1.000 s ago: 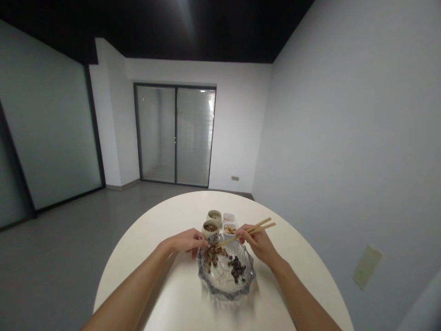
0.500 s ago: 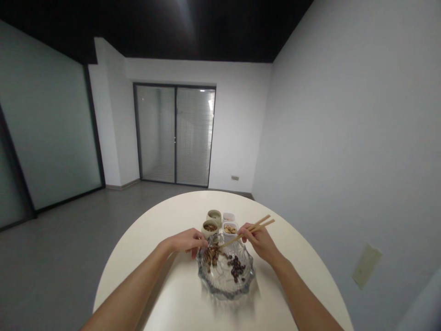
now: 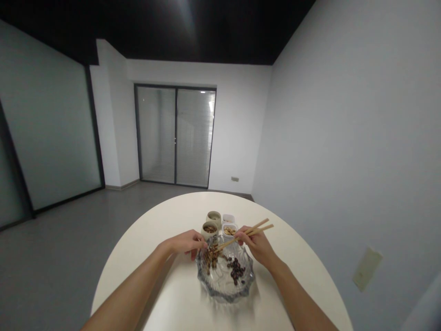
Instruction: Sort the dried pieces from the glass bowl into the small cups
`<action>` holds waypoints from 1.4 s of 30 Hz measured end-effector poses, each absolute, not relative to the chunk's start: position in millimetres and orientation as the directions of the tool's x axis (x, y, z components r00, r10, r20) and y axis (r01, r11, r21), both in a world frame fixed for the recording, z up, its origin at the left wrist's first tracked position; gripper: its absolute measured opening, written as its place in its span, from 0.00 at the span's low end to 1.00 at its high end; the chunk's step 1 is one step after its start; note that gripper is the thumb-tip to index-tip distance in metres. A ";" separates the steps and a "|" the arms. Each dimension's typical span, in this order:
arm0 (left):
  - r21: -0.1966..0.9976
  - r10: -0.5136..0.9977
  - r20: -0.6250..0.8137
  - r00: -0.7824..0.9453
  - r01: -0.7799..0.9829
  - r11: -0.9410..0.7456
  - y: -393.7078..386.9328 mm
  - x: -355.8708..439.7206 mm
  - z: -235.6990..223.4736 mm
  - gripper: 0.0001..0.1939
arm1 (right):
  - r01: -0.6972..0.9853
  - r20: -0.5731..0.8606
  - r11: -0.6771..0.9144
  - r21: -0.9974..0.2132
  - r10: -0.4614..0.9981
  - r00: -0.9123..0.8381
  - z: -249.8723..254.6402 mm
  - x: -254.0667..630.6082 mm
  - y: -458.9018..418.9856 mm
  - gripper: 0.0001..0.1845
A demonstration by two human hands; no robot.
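Observation:
My right hand (image 3: pixel 255 243) grips a pair of wooden chopsticks (image 3: pixel 257 228), their tips down among the brown, seed-like pieces (image 3: pixel 212 261) in a clear glass bowl (image 3: pixel 225 296). Those pieces lie in a pile at the bowl's left; they look like sunflower seeds, too small to be sure. Dark red-brown beans or dates (image 3: pixel 236 271) form a second pile at the right. At the bowl's left rim, my left hand (image 3: pixel 189 242) is closed with its fingertips on the glass. Just behind the bowl is a beige cup (image 3: pixel 203 234) of brown pieces.
A second beige cup (image 3: pixel 214 216) stands farther back. Beside the cups are a white dish (image 3: pixel 235 226) of pale nut-like pieces and another white dish (image 3: pixel 228 218). All rest on a round cream table (image 3: pixel 165 294). A white wall (image 3: pixel 327 138) rises on the right.
My right hand has shifted slightly left, bringing the chopstick tips farther into the brown pile. My left hand stays at the bowl's rim.

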State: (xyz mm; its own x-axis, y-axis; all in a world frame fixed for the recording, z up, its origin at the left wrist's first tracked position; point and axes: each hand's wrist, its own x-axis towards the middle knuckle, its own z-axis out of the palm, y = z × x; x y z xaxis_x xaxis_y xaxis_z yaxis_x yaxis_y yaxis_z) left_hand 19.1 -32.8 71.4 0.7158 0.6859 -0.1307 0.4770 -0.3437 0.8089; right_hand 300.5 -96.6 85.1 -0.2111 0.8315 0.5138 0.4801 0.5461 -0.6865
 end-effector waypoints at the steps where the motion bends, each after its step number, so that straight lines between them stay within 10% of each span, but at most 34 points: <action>1: 0.810 0.685 -0.130 0.717 0.475 -0.343 -32.5 19.1 71.1 0.20 | 0.483 0.510 0.546 -0.685 0.832 -0.218 84.6 299.1 -96.8 0.20; 42: 0.803 0.676 -0.123 0.726 0.474 -0.363 -34.3 18.2 73.7 0.22 | 0.430 0.639 0.585 -0.688 0.769 -0.024 74.1 275.3 -78.8 0.19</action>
State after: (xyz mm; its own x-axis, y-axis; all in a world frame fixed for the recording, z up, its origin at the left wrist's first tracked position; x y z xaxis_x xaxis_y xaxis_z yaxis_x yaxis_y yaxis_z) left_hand 18.2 -34.3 73.7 0.7263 0.6763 -0.1228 0.4735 -0.3627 0.8026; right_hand 275.3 -78.8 74.1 -0.0241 0.7687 0.6392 0.4301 0.5851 -0.6875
